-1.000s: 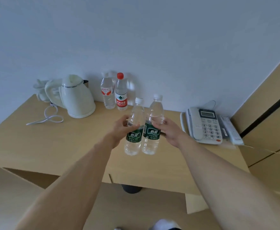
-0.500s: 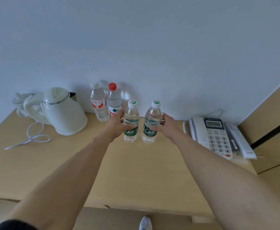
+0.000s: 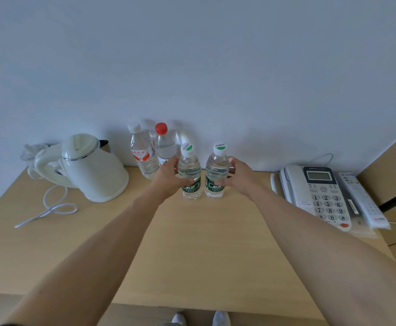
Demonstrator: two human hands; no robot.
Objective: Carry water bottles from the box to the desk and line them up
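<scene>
Two clear water bottles with green labels and white caps stand upright side by side on the wooden desk, near the back wall. My left hand grips the left green-label bottle from its left side. My right hand grips the right green-label bottle from its right side. Behind them, against the wall, stand a white-capped bottle with a red label and a red-capped bottle. The box is out of view.
A white electric kettle with its loose cord sits at the back left. A white desk phone and a remote control lie at the right edge, beside a wooden panel.
Both hands carried the two green-label bottles forward from above the desk's middle and lowered them to the desk surface near the back wall, beside the red-capped bottle.
</scene>
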